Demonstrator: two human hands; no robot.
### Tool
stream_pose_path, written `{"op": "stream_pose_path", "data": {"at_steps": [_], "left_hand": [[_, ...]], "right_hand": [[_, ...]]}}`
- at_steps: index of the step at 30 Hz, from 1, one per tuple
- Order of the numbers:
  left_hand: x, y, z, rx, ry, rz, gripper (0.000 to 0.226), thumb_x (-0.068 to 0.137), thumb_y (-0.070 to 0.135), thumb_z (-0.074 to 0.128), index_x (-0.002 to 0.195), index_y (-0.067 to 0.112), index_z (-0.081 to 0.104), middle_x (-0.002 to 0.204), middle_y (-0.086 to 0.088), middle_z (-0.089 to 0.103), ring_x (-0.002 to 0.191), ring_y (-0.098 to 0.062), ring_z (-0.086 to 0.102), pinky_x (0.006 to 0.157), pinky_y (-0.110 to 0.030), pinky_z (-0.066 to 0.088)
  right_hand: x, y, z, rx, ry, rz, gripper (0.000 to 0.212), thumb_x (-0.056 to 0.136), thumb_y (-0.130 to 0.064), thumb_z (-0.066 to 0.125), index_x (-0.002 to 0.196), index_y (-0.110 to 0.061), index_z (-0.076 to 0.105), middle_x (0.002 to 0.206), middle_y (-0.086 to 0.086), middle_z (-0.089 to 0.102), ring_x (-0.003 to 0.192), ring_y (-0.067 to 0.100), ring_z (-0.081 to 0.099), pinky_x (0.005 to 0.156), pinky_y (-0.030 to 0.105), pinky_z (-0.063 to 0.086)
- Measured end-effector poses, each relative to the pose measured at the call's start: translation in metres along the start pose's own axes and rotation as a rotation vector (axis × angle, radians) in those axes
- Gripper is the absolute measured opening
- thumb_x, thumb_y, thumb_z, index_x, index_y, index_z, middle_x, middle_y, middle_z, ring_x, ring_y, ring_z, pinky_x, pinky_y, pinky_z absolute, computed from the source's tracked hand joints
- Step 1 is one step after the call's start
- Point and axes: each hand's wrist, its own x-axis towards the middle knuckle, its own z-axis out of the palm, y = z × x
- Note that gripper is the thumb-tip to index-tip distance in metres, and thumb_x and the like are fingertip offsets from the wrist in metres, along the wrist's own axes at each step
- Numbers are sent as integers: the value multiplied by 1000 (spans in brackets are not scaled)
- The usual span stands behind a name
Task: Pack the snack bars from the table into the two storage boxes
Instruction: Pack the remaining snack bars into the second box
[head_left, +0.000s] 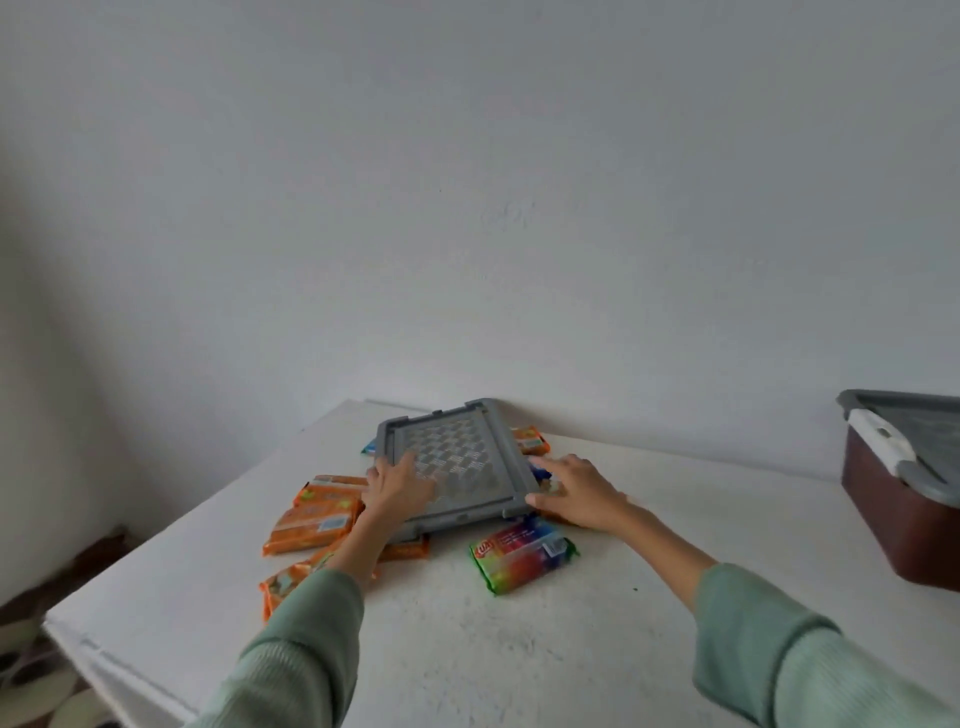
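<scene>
A person's left hand (397, 486) lies flat, fingers spread, on a flat grey plastic lid (467, 452) resting over orange-wrapped snack bars (311, 525) near the white table's (519, 649) far edge. The right hand (576, 491), fingers loosely extended, touches the lid's right rim. A lidded brown plastic storage box (904, 525) sits at the right edge.

the grey lid (457, 462) is matt plastic with a raised woven-look panel, the brown box (904, 519) smooth plastic. the orange packs (311, 525) and rainbow pack (522, 556) have glossy film wrappers, and the white table (493, 649) looks grainy.
</scene>
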Motion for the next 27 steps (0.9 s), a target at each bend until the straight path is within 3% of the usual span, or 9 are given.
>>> {"op": "stream_pose_path", "data": {"at_steps": [5, 9, 12, 16, 19, 21, 24, 27], "left_hand": [[9, -33, 18, 110, -67, -121, 62, 95, 51, 31, 146, 25, 8, 152, -26, 7, 141, -41, 7, 116, -50, 8], [8, -25, 26, 126, 26, -142, 57, 95, 50, 33, 143, 22, 20, 150, -24, 17, 140, -39, 14, 115, -49, 8], [10, -19, 24, -7, 169, -223, 55, 93, 48, 40, 138, 18, 30, 144, -25, 27, 134, -40, 25, 113, -47, 18], [9, -2, 27, -369, 347, -224, 64, 89, 37, 53, 143, 23, 22, 140, -26, 27, 131, -41, 25, 106, -50, 29], [6, 24, 25, -652, 385, -148, 76, 88, 31, 58, 147, 23, 10, 146, -23, 20, 135, -41, 23, 107, -52, 29], [8, 42, 18, -774, 370, -92, 85, 87, 29, 59, 148, 20, 1, 151, -22, 14, 138, -39, 22, 111, -52, 25], [15, 65, 4, -859, 334, 7, 98, 84, 32, 64, 147, 17, -10, 148, -22, 21, 136, -37, 28, 110, -51, 26], [23, 89, -7, -895, 288, 99, 106, 80, 35, 68, 147, 17, -13, 151, -22, 17, 139, -37, 23, 113, -51, 24]], "right_hand": [[42, -20, 42, 75, -31, 122, 72, 91, -55, 39, 149, -25, 7, 155, 11, 12, 143, 30, 14, 114, 46, 21], [58, -29, 60, 32, 130, 187, 57, 99, -32, 36, 148, -18, 12, 150, 14, 25, 139, 30, 24, 109, 41, 31], [59, -28, 62, 41, 217, 180, 53, 98, -13, 39, 147, -14, 18, 145, 14, 34, 133, 28, 34, 103, 35, 39], [46, -12, 44, 145, 318, 154, 62, 92, 4, 42, 147, -13, 19, 136, 15, 43, 119, 25, 46, 91, 23, 42], [35, 1, 13, 249, 435, 126, 64, 89, 12, 40, 146, -13, 24, 126, 15, 49, 108, 24, 51, 80, 14, 38], [28, 12, -17, 264, 511, 68, 61, 89, 13, 40, 144, -10, 29, 129, 17, 49, 114, 25, 51, 84, 13, 36], [14, 38, -72, 150, 601, -56, 55, 88, 14, 41, 140, -1, 33, 137, 19, 47, 126, 29, 46, 93, 7, 24], [-7, 64, -125, 4, 645, -167, 49, 87, 15, 42, 135, 5, 40, 133, 23, 50, 125, 35, 48, 95, 8, 24]]}}
